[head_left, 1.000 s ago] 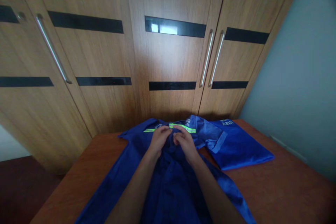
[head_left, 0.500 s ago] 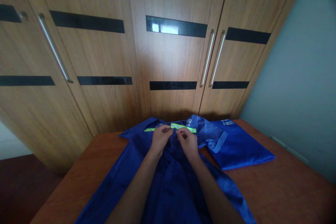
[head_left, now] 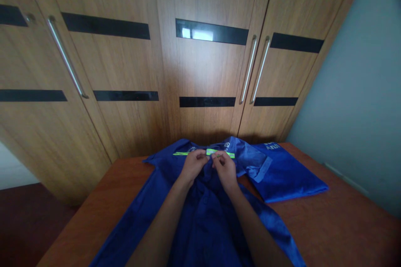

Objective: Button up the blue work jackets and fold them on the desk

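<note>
A dark blue work garment [head_left: 200, 217] lies spread over the wooden surface, its front facing up. Across its chest runs a yellow-green reflective strip [head_left: 230, 155], partly covered by my fingers. My left hand [head_left: 194, 167] pinches the garment's front opening near the chest. Close beside it, my right hand [head_left: 224, 169] also pinches the front edge, just below the strip. Only a small gap separates the fingertips of both hands. A button or other small piece between them is too small to make out. One short sleeve [head_left: 258, 167] extends to the right.
A folded blue garment [head_left: 291, 175] with white lettering lies at the right, partly under the sleeve. Behind stands a wooden wardrobe [head_left: 125, 66] with dark strips and metal handles [head_left: 249, 69]. The reddish-brown tabletop [head_left: 332, 229] meets a pale wall [head_left: 351, 112] at right.
My left hand has shifted slightly right, closer to the right hand. Both hands keep pinching the front edges, and the garment has barely moved.
</note>
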`<action>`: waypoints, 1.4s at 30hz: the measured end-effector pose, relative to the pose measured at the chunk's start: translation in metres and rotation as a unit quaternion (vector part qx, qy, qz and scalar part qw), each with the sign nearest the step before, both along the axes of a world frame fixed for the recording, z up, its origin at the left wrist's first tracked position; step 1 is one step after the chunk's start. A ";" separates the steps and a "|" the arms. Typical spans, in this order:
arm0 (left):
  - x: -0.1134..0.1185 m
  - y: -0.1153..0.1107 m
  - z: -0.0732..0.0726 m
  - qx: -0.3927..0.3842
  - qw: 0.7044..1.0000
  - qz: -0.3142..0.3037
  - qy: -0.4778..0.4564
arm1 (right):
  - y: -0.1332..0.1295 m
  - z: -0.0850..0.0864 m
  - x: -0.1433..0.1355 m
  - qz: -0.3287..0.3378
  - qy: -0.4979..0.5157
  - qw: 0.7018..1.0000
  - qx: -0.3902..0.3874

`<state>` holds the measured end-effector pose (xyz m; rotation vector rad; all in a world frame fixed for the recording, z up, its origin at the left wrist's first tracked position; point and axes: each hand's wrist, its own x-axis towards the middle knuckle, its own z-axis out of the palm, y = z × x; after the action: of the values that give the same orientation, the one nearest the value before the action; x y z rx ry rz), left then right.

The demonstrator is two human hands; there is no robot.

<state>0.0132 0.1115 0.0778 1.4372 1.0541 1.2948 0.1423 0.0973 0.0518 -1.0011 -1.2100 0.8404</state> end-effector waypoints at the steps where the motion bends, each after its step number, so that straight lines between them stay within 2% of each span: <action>1: 0.000 0.000 0.000 0.003 1.000 -0.006 0.005 | 0.001 0.000 0.000 0.009 0.016 1.000 -0.007; 7: -0.001 0.001 -0.001 0.031 0.998 -0.019 0.044 | 0.001 0.001 -0.002 0.051 0.074 0.994 -0.054; 14: 0.001 0.000 -0.001 0.071 0.990 0.041 0.118 | 0.001 -0.003 -0.002 0.066 0.070 0.991 -0.092; 17: 0.002 -0.001 -0.003 0.076 0.983 0.044 0.160 | 0.005 -0.007 0.000 0.027 0.032 0.995 -0.089; 21: 0.003 -0.001 -0.009 0.077 0.972 -0.007 0.220 | 0.007 -0.013 0.008 -0.052 -0.053 0.995 -0.071; 26: 0.002 -0.001 -0.024 0.062 0.955 -0.076 0.280 | 0.006 -0.018 0.021 -0.116 -0.187 0.974 -0.060; 29: 0.001 -0.003 -0.030 0.052 0.947 -0.089 0.305 | 0.008 -0.019 0.024 -0.134 -0.241 0.960 -0.045; 35: 0.003 -0.005 -0.030 0.046 0.938 -0.062 0.339 | 0.010 -0.025 0.019 -0.096 -0.327 0.940 0.006; 42: -0.002 -0.001 -0.031 0.047 0.928 0.016 0.370 | 0.008 -0.036 0.022 -0.104 -0.384 0.917 -0.017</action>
<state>0.0115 0.1102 0.0470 2.0636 1.5100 0.8215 0.1644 0.1048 0.0162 -1.5335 -1.7030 0.2842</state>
